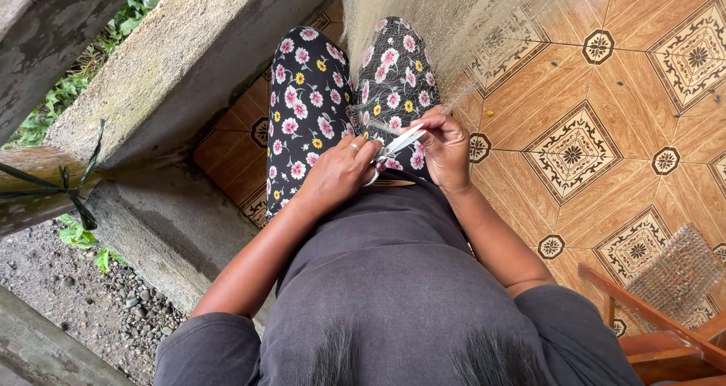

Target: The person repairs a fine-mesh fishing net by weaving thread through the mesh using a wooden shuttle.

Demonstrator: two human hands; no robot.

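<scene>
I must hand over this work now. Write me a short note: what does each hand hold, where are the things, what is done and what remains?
Left hand: holds the scissors, blades pointing toward the right hand.
Right hand: pinches the fine net at the blade tips.
Things: the net hangs from above and drapes over the flowered trousers; a wooden chair stands at the right on the tiled floor.
Done: cannot tell; no cut pieces show.
Left: seemingly the snip at the pinched spot.
</scene>
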